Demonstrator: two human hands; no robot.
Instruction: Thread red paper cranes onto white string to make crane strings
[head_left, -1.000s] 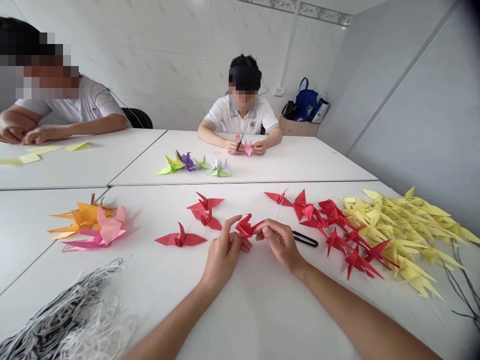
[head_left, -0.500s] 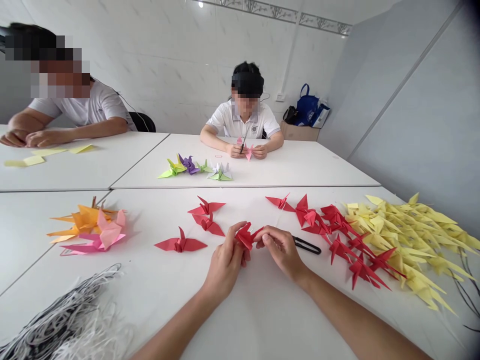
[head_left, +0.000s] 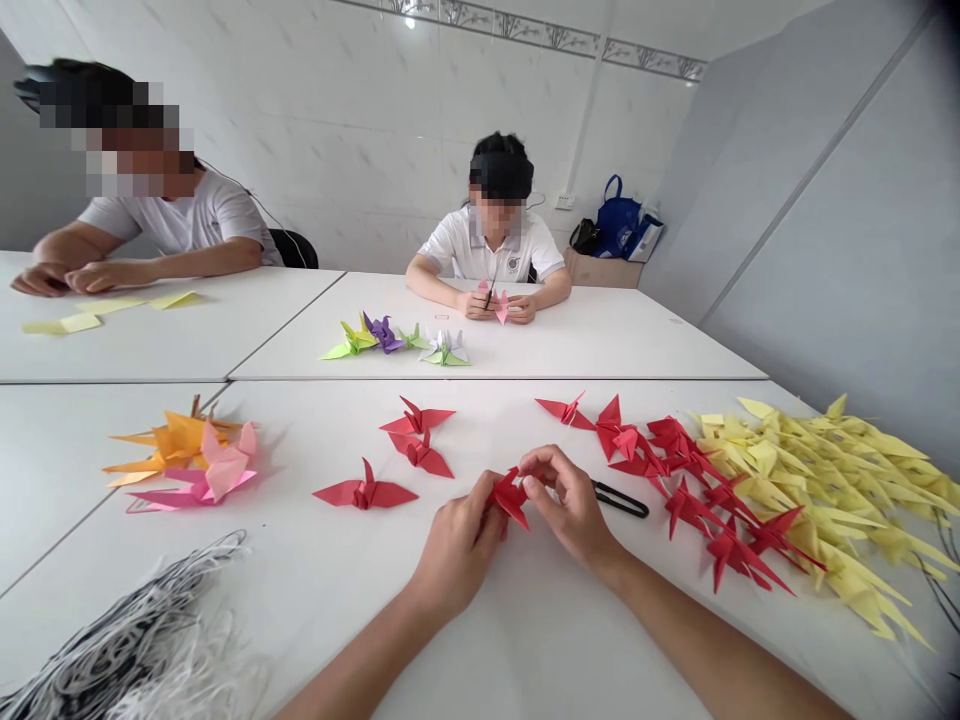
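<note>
My left hand (head_left: 459,545) and my right hand (head_left: 574,505) both pinch one small red paper crane (head_left: 511,497) just above the white table (head_left: 495,620). The fingers of each hand are closed on the crane's folds. A black loop-handled tool (head_left: 621,499) lies on the table right behind my right hand. Three finished red cranes (head_left: 365,492) lie to the left of my hands. A heap of red cranes (head_left: 697,490) lies to the right.
A big pile of yellow cranes (head_left: 832,480) fills the right end. Orange and pink cranes (head_left: 187,460) sit at the left, a tangle of white and black cord (head_left: 127,640) at the near left. Two other people fold paper at the far tables; mixed-colour cranes (head_left: 390,340) lie there.
My left fingers, spread a second ago, have closed on the crane. Both hands have turned it and drawn it slightly nearer. The view has tilted a little.
</note>
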